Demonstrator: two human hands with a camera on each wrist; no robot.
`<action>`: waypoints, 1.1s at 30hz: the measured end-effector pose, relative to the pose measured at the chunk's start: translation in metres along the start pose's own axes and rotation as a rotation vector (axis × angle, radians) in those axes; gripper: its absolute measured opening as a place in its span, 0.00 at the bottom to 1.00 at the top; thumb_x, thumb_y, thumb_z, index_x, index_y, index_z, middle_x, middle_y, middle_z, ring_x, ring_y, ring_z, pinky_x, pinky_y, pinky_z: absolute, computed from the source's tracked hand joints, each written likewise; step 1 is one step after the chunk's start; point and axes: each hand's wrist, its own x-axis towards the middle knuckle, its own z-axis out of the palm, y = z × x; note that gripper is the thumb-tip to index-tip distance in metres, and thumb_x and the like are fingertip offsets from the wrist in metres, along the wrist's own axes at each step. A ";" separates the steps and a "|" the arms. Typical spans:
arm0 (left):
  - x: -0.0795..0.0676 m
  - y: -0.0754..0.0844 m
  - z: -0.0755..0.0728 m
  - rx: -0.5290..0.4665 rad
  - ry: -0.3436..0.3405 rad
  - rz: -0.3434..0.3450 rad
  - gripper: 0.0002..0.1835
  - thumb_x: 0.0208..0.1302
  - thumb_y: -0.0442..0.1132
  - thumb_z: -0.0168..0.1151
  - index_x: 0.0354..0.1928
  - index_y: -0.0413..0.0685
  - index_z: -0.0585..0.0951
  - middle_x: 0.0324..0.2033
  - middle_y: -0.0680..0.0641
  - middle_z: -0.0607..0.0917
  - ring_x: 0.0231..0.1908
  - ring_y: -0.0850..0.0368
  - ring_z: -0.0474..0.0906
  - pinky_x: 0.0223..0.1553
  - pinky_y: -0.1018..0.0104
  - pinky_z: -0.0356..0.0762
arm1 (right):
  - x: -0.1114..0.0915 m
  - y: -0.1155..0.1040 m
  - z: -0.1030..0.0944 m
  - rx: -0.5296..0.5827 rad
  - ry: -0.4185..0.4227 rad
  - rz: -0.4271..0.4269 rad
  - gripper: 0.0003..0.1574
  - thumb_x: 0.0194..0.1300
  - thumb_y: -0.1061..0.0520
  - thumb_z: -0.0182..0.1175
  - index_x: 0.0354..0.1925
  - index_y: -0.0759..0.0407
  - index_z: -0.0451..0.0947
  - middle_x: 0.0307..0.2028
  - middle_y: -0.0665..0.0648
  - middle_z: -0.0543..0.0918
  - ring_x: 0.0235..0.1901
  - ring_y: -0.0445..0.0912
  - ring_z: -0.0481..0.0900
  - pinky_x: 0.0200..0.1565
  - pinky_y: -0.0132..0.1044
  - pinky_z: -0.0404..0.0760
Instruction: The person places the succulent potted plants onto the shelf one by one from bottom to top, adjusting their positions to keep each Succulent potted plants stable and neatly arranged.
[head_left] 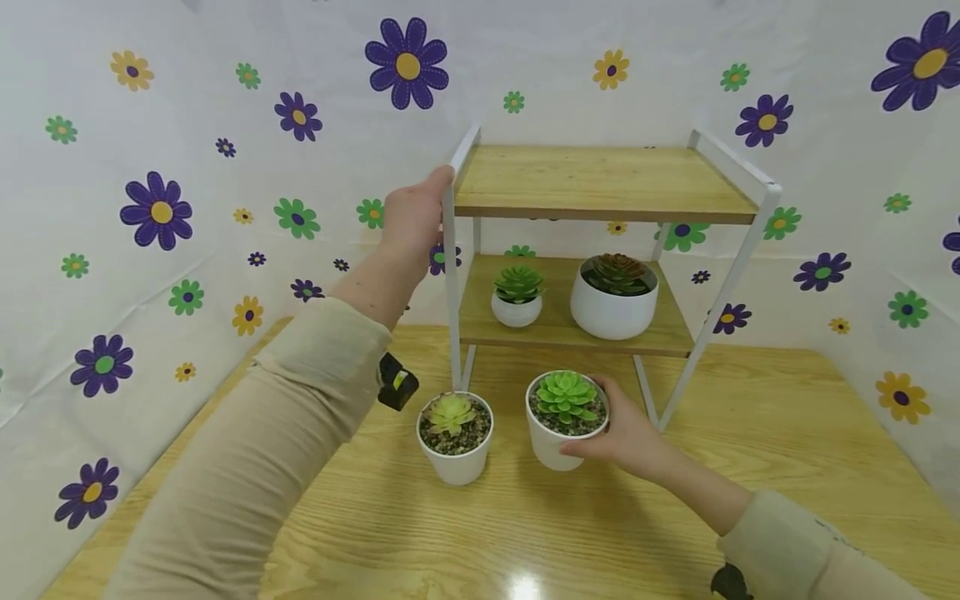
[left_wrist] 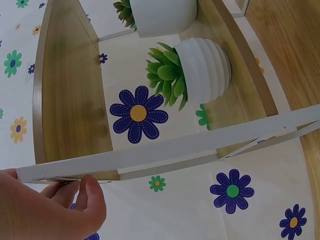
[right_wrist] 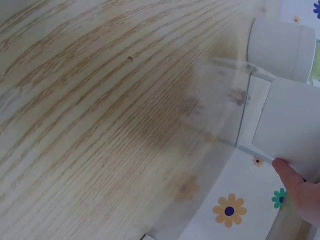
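A beige left sleeve (head_left: 247, 467) lies nearest, lower left. At lower centre the right hand (head_left: 626, 433) grips the bright-green succulent pot (head_left: 555, 442) from its right, the pot's long axis roughly upright, plant facing up, below the lower board (head_left: 555, 333); the left hand (head_left: 416, 212), farther off at upper centre, grips the shelf rack (head_left: 607, 183).

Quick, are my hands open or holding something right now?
Left hand: closed, gripping the white shelf frame.
Right hand: closed, holding the white pot with the bright green succulent.
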 end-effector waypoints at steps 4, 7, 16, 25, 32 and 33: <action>0.001 0.001 -0.003 0.000 -0.034 -0.009 0.29 0.67 0.55 0.49 0.63 0.46 0.68 0.62 0.49 0.71 0.62 0.55 0.67 0.62 0.62 0.66 | -0.002 -0.002 -0.003 -0.012 0.020 -0.019 0.60 0.43 0.52 0.75 0.64 0.72 0.51 0.59 0.72 0.67 0.59 0.64 0.68 0.58 0.57 0.68; 0.002 0.000 -0.004 0.000 -0.052 -0.013 0.29 0.67 0.55 0.49 0.63 0.46 0.68 0.63 0.50 0.71 0.62 0.55 0.66 0.62 0.61 0.65 | -0.004 -0.006 -0.008 -0.024 0.036 -0.037 0.59 0.43 0.53 0.75 0.64 0.71 0.52 0.59 0.72 0.67 0.59 0.64 0.68 0.58 0.58 0.68; 0.002 0.001 -0.005 0.032 -0.050 -0.026 0.29 0.66 0.57 0.49 0.62 0.49 0.69 0.62 0.51 0.71 0.62 0.55 0.66 0.62 0.61 0.64 | -0.009 -0.036 -0.035 0.003 0.016 -0.047 0.59 0.46 0.52 0.74 0.65 0.68 0.51 0.60 0.69 0.65 0.60 0.63 0.67 0.59 0.57 0.67; 0.000 0.001 -0.007 0.070 -0.043 -0.024 0.29 0.66 0.59 0.48 0.62 0.50 0.69 0.62 0.51 0.72 0.61 0.55 0.67 0.61 0.60 0.64 | -0.011 -0.059 -0.055 -0.014 0.024 -0.068 0.56 0.47 0.53 0.73 0.65 0.66 0.52 0.61 0.67 0.67 0.60 0.61 0.67 0.58 0.57 0.68; 0.001 0.000 -0.008 0.071 -0.048 -0.019 0.29 0.66 0.59 0.48 0.62 0.50 0.70 0.62 0.51 0.72 0.62 0.55 0.67 0.62 0.60 0.64 | -0.012 -0.080 -0.070 -0.063 0.018 -0.043 0.57 0.47 0.50 0.72 0.67 0.65 0.52 0.61 0.67 0.67 0.60 0.60 0.68 0.58 0.55 0.69; 0.002 0.000 -0.008 0.069 -0.051 -0.016 0.29 0.66 0.59 0.49 0.61 0.50 0.70 0.62 0.51 0.72 0.62 0.55 0.67 0.62 0.60 0.64 | -0.012 -0.083 -0.072 -0.051 0.013 -0.042 0.57 0.48 0.51 0.72 0.67 0.64 0.51 0.61 0.67 0.66 0.59 0.59 0.68 0.57 0.53 0.70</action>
